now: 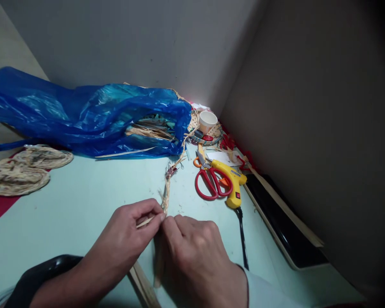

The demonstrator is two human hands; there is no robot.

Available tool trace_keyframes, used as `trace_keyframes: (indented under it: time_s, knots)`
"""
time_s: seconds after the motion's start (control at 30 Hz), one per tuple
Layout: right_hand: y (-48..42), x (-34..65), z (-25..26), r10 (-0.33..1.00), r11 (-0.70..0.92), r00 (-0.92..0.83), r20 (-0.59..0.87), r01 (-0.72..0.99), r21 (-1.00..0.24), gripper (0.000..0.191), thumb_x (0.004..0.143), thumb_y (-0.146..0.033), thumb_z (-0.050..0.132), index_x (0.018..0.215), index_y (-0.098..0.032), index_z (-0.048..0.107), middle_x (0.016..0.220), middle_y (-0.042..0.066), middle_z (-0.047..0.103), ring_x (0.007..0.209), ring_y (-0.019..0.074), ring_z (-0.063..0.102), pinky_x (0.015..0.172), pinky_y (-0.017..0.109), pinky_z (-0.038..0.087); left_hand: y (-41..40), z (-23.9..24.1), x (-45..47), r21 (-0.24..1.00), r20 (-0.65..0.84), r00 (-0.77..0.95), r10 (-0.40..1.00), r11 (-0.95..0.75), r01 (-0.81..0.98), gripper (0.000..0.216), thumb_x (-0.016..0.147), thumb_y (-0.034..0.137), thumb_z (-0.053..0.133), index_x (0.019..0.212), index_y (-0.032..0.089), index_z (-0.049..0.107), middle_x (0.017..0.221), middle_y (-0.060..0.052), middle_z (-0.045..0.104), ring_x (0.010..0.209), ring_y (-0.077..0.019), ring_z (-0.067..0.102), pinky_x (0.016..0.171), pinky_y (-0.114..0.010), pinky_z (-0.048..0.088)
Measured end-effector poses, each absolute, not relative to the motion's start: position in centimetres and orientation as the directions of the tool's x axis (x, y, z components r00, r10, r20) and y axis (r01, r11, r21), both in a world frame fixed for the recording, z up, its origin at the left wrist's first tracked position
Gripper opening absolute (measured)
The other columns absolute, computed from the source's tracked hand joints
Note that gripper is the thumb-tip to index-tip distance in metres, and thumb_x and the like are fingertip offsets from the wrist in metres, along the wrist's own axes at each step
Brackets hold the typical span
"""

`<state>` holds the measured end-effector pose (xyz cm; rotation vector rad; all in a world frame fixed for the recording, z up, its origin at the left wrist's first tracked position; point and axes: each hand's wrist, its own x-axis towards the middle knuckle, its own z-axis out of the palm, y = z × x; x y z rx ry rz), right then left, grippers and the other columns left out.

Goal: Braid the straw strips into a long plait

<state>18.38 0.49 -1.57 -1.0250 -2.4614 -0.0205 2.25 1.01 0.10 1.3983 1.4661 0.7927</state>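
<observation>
A braid of pale dried plant fibre (167, 188) runs down the table towards me, with a reddish clip-like piece (171, 171) on its upper part. My left hand (131, 224) is closed, pinching the braid's lower end between thumb and index finger; a pale strand shows inside its curl. Right beside it, my right hand (195, 244) has its fingers curled over the strands at the same spot, its fingertips hidden. Loose flat strands (143, 282) hang below the hands towards the near edge.
Red-handled scissors (213, 184) lie against a yellow glue gun (232, 182) with a black cord. Behind are a blue plastic bag (93, 115) of dried strips, a woven basket (218, 139) and a paper cup (208, 122). Woven soles (19, 175) lie left, a black tray-like object (285, 226) right.
</observation>
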Motion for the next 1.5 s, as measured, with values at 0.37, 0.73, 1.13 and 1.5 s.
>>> trace_keyframes:
  time_s: [0.37,0.73,1.13,1.5]
  knots:
    - [-0.1,17.8,-1.0,0.484,0.801,-0.730,0.483,0.592,0.093,0.025,0.089,-0.004,0.042,0.096,-0.008,0.065,0.066,0.009,0.063,0.053,0.0193,0.053,0.044,0.033,0.032,0.8,-0.4,1.3,0.958,-0.209,0.149,0.967,0.171,0.232,0.022,0.087,0.039,0.062,0.079,0.020,0.070,0.075,0.001,0.064,0.075,-0.0176,0.059,0.070,-0.027,0.047]
    - [1.9,19.2,1.7,0.894,0.247,-0.447,0.014,0.468,-0.848,0.030,0.103,-0.038,0.050,0.088,-0.018,0.068,0.079,0.002,0.069,0.071,0.0152,0.060,0.065,0.028,0.042,1.4,-0.3,0.7,0.929,-0.369,0.109,0.923,0.370,0.009,0.024,0.068,0.036,0.085,0.079,0.019,0.073,0.070,0.002,0.071,0.069,-0.0160,0.063,0.065,-0.024,0.046]
    - [3.4,20.0,1.5,0.815,0.263,-0.577,-0.052,0.449,-0.854,0.013,0.095,-0.013,0.056,0.095,-0.016,0.069,0.080,0.001,0.070,0.072,0.0143,0.057,0.069,0.026,0.039,1.1,1.4,1.5,0.934,-0.317,0.111,0.942,0.290,0.209,0.021,0.065,0.038,0.081,0.066,0.020,0.070,0.063,0.002,0.068,0.064,-0.0169,0.061,0.063,-0.025,0.048]
    - [3.8,19.0,-0.1,0.845,-0.074,-0.505,-0.175,0.214,-0.974,0.019,0.097,-0.027,0.056,0.083,-0.016,0.061,0.068,-0.001,0.057,0.060,0.0102,0.046,0.054,0.021,0.034,0.4,1.0,1.4,0.918,-0.266,0.152,0.952,0.202,0.341,0.021,0.082,0.043,0.068,0.079,0.023,0.070,0.075,0.001,0.070,0.075,-0.0196,0.063,0.067,-0.026,0.046]
